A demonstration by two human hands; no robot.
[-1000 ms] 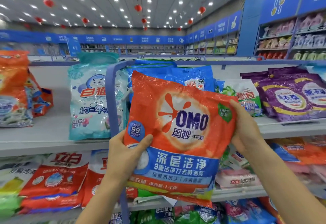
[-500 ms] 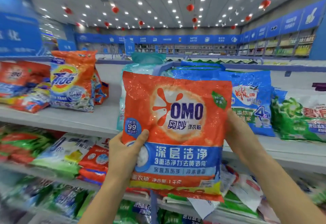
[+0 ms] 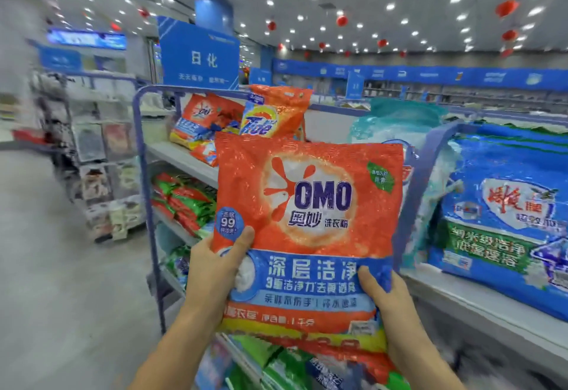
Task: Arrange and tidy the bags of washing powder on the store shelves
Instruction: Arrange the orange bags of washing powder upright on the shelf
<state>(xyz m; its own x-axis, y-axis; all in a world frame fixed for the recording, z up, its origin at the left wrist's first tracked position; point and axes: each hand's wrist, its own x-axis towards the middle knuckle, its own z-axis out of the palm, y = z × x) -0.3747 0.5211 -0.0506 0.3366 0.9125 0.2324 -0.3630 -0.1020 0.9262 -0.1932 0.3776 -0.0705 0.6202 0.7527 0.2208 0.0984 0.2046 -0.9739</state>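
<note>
An orange and blue OMO washing powder bag (image 3: 310, 199) is held upright in front of the shelves. My left hand (image 3: 215, 270) grips its lower left corner, thumb on the front. My right hand (image 3: 384, 303) grips its lower right edge, thumb over the blue band. Behind the bag, on the top shelf (image 3: 181, 156), stand a Tide bag (image 3: 273, 116) and another orange OMO bag (image 3: 203, 119) at the shelf's left end. A pale teal bag (image 3: 396, 125) and a big blue bag (image 3: 504, 205) stand to the right.
A blue metal frame (image 3: 144, 156) marks the shelf unit's left end. Lower shelves hold red and green bags (image 3: 184, 202). Left of the unit lies an open aisle floor (image 3: 61, 282) with a display rack (image 3: 98, 156) beyond. A blue hanging sign (image 3: 199, 57) sits above.
The view has swung left toward the shelf's end, and the OMO bag moved with it. My right hand slid from the bag's right side down to its lower right corner.
</note>
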